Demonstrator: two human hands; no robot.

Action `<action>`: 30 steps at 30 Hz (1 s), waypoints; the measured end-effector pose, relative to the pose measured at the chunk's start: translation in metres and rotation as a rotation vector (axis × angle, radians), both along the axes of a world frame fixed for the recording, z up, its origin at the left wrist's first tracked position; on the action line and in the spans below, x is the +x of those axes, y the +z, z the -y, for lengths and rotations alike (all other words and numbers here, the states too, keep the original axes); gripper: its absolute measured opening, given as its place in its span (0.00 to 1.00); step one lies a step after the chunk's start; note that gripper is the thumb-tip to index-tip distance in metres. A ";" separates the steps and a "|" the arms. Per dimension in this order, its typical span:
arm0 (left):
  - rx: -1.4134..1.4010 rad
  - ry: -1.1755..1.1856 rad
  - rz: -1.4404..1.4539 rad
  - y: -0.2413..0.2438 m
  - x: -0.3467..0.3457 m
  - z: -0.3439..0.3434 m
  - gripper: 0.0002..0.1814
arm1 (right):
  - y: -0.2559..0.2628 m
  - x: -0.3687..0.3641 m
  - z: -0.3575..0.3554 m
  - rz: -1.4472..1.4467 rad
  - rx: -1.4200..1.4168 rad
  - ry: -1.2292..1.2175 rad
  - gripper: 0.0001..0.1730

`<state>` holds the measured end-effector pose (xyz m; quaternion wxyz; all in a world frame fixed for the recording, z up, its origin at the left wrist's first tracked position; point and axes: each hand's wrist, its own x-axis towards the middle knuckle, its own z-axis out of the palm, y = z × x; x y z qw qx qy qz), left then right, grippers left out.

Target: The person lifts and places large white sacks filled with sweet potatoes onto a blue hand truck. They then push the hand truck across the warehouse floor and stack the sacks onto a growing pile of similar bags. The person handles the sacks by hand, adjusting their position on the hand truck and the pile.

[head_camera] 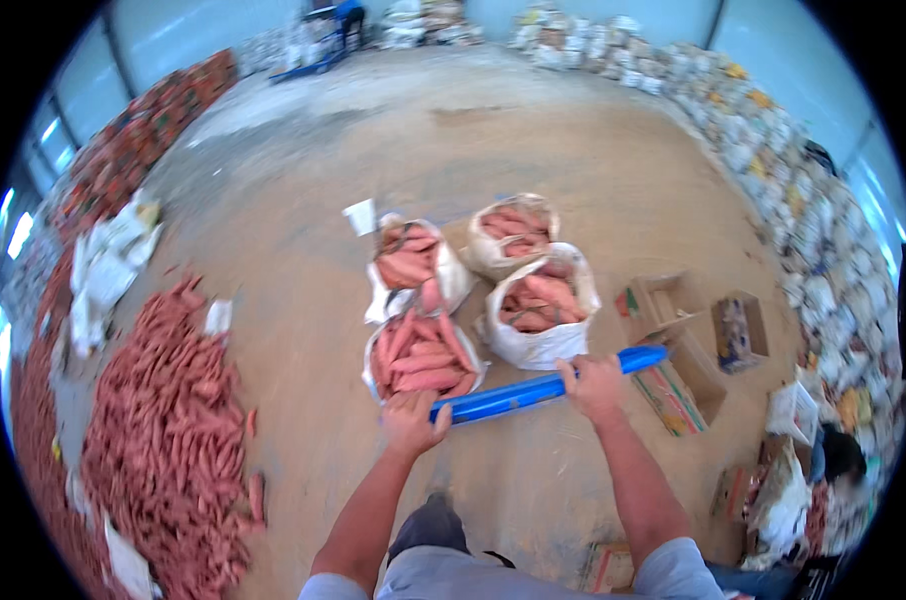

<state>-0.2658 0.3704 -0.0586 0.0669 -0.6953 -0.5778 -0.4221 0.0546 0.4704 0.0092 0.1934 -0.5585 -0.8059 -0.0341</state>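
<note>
Both of my hands are on a blue push handle (509, 398) that runs across in front of me. My left hand (414, 424) wraps its left end, beside a white sack of sweet potatoes (423, 360). Toward the bar's right end, my right hand (594, 384) grips it just below a second full white sack (540, 343). Two further open sacks of sweet potatoes, one at the back left (450, 274) and one at the back right (490, 251), stand behind these. The platform under the sacks is mostly hidden.
A large heap of sweet potatoes (171, 442) lies on the floor at left. Cardboard boxes (693, 375) stand at right, near a person (841, 454). Stacked sacks (820, 247) line the right wall. Another person (349, 16) is at the far end by a blue cart (310, 69).
</note>
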 end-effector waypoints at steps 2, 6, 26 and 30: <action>0.014 -0.023 0.024 0.000 -0.014 -0.022 0.14 | -0.006 -0.014 -0.025 0.027 0.033 0.006 0.26; -0.066 -0.048 0.018 0.005 -0.057 -0.075 0.14 | 0.001 -0.056 -0.075 0.001 0.005 -0.015 0.27; -0.172 -0.115 0.071 -0.004 -0.270 -0.350 0.15 | -0.023 -0.256 -0.326 -0.031 0.051 -0.045 0.30; -0.260 -0.041 0.113 -0.006 -0.312 -0.408 0.12 | -0.024 -0.300 -0.381 -0.017 0.057 -0.054 0.32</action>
